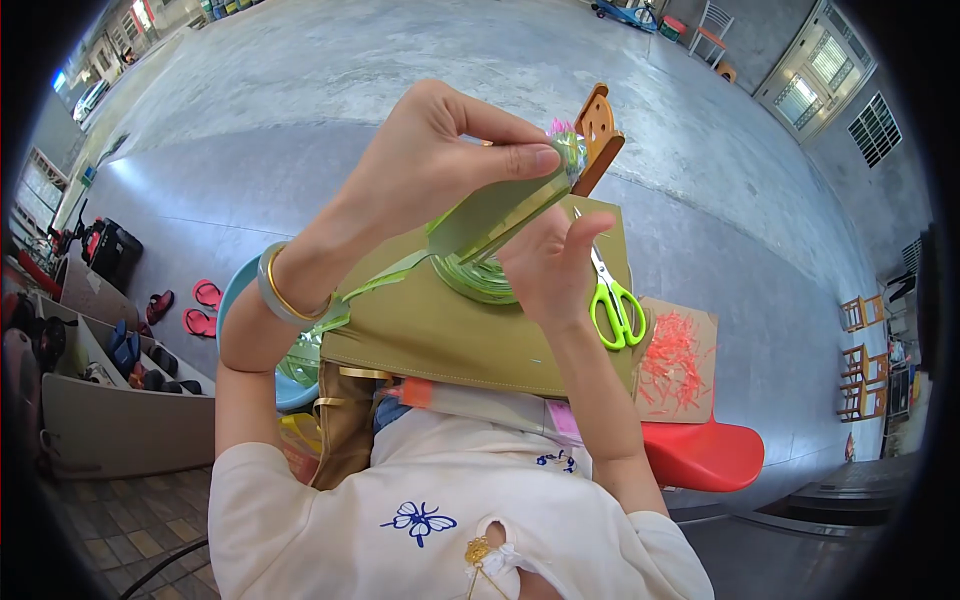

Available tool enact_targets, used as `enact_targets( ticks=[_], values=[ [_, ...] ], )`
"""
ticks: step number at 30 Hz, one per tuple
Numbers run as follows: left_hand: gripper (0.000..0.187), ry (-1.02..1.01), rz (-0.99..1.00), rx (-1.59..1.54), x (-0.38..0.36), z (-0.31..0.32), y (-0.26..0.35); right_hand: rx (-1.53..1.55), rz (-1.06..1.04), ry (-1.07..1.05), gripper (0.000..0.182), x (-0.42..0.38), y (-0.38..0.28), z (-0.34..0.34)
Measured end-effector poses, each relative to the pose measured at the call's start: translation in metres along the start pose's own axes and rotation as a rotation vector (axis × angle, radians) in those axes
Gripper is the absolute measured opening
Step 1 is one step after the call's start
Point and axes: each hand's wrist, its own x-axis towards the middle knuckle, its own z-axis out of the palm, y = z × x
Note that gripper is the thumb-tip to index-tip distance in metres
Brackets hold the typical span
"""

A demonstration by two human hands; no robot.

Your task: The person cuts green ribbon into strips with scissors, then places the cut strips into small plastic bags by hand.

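My left hand (455, 145), wearing bangles, pinches a wide green plastic strip (490, 212) between thumb and index finger. Right at that pinch is a small clear-wrapped bundle with pink tips (563, 132). Below the strip my right hand (555, 265) is open, palm showing and thumb stretched out; its other fingers are partly hidden behind the strip. A coil of green ribbon (475, 285) lies on the olive-covered table (440, 345), and a loose length runs leftward from it. Scissors with lime-green handles (617, 315) lie beside my right wrist, blades parted.
An orange-brown wooden piece with holes (600, 135) rises at the table's far end. Red shreds (673, 365) cover a board by a red seat (705, 455). On the left are a light-blue basin (232, 310) holding green strips, pink slippers (202, 310) and a shoe rack (130, 430).
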Motion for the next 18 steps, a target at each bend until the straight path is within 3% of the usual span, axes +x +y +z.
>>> enact_targets(
  ticks=[2,4,5,8,9,11,12,14,18],
  values=[
    [0.019,0.0,0.015,0.068,0.001,0.002,-0.001,-0.211,-0.124,-0.094,0.063,0.002,0.002,0.001],
    [0.027,-0.034,-0.024,0.122,0.004,0.0,0.001,-0.283,-0.071,0.081,0.047,0.012,0.003,0.021],
    [0.033,-0.082,-0.077,0.0,0.006,-0.004,0.0,-0.317,-0.045,0.166,0.04,0.017,0.001,0.03],
    [0.051,-0.222,-0.236,-0.407,0.002,-0.02,-0.016,-0.067,-0.095,0.122,0.025,0.027,-0.018,0.028],
    [0.056,-0.267,-0.293,-0.575,-0.003,-0.019,-0.037,0.039,-0.129,0.003,0.024,0.028,-0.028,0.019],
    [0.059,-0.515,-0.469,-0.668,-0.014,-0.027,-0.06,0.123,-0.222,-0.006,0.025,0.028,-0.052,0.018],
    [0.057,-0.719,-0.583,-0.582,-0.02,-0.035,-0.067,0.163,-0.272,-0.01,0.025,0.028,-0.065,0.017],
    [0.047,-1.018,-0.341,-0.403,-0.028,-0.038,-0.093,0.246,-0.305,-0.046,0.025,0.026,-0.088,0.007],
    [0.033,-0.869,-0.536,-0.618,-0.042,-0.053,-0.085,0.31,-0.324,0.054,0.025,0.011,-0.118,-0.021]
  ],
)
